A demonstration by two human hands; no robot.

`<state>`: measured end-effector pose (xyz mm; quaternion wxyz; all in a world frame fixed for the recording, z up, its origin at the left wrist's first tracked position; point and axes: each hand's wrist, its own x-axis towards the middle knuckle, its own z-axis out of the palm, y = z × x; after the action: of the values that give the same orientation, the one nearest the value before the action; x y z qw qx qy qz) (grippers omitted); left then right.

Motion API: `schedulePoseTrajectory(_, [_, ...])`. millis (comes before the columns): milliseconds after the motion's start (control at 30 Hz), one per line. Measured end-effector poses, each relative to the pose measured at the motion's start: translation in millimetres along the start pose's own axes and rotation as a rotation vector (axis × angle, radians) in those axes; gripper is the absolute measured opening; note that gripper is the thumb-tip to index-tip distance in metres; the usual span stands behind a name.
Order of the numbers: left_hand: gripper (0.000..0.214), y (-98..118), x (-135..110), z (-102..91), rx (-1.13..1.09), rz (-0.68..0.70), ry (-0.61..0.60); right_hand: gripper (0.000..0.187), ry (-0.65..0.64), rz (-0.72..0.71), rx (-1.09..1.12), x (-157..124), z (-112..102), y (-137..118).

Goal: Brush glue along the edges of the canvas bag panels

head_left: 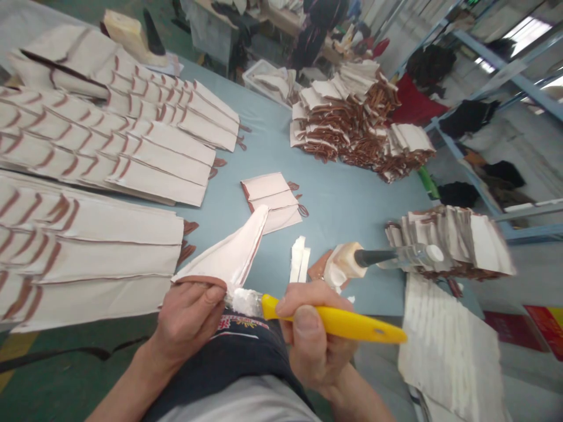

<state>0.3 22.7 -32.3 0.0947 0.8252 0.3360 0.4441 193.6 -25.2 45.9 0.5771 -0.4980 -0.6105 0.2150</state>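
Note:
My left hand (191, 319) is closed on the brown-edged end of a cream fabric piece (231, 249), whose narrow tip points up and away over the table. In my right hand (314, 337) is a brush with a yellow handle (360, 323), gripped between thumb and fingers. White paste coats the brush's bristles (247, 302), which touch the fabric piece's edge beside my left fingers. Beyond the raised piece lies a flat cream panel (275, 199) with brown trim and small brown loops. Two white strips (299, 261) lie on the table near my right hand.
Overlapping rows of cream pieces (109, 246) cover the table's left side. Stacked brown-edged pieces (343, 114) stand at the back right, with another bundle (448, 237) nearer. A paste-smeared container (343, 264) with a dark-handled tool stands right of the strips. A person (319, 26) is at the back.

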Motion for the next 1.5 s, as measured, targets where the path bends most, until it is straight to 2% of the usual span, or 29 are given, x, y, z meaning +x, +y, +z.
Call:
schedulePoseTrajectory(233, [0.033,-1,5,3.2,0.035,0.059,0.000,0.044,0.049,0.402,0.234,15,-4,10])
schedulePoseTrajectory(333, [0.033,-1,4,7.4,0.015,-0.004,0.025,0.046,0.164,0.513,0.262,18,-12,23])
schedulePoseTrajectory(400, [0.032,-1,5,8.6,-0.025,-0.079,0.058,0.044,0.246,0.520,0.262,17,-18,36])
schedulePoseTrajectory(467, [0.030,-1,8,7.2,-0.092,-0.177,0.074,0.039,0.304,0.424,0.210,16,-22,51])
schedulePoseTrajectory(533, [0.029,1,12,3.6,-0.173,-0.281,0.066,0.030,0.280,0.240,0.063,14,-23,64])
schedulePoseTrajectory(667, [0.029,6,24,-5.1,-0.381,-0.468,0.015,0.018,0.033,-0.122,-0.357,16,-24,85])
schedulePoseTrajectory(767, [0.027,8,32,-9.2,-0.486,-0.562,0.009,0.022,-0.181,-0.281,-0.481,20,-27,92])
schedulePoseTrajectory(833, [0.027,8,37,-10.7,-0.512,-0.585,0.002,0.027,-0.287,-0.347,-0.491,23,-29,94])
schedulePoseTrajectory(967, [0.031,5,44,-13.0,-0.608,-0.614,-0.034,0.016,-0.378,-0.394,-0.498,24,-28,99])
schedulePoseTrajectory(1100, [0.036,-4,44,-15.5,-0.660,-0.690,-0.122,0.015,-0.354,-0.376,-0.505,23,-22,102])
schedulePoseTrajectory(1200, [0.032,-14,42,-16.4,-0.634,-0.753,-0.122,0.016,-0.285,-0.358,-0.481,28,-18,102])
schedulePoseTrajectory(1333, [0.042,-28,47,-11.1,-0.623,-0.844,0.020,0.018,-0.229,-0.340,-0.465,48,-17,103])
schedulePoseTrajectory(1400, [0.049,-34,50,-2.9,-0.616,-0.936,0.191,0.016,-0.186,-0.324,-0.478,64,-18,104])
schedulePoseTrajectory(1500, [0.056,-41,50,16.4,-0.632,-1.153,0.447,0.016,-0.128,-0.321,-0.506,92,-17,108])
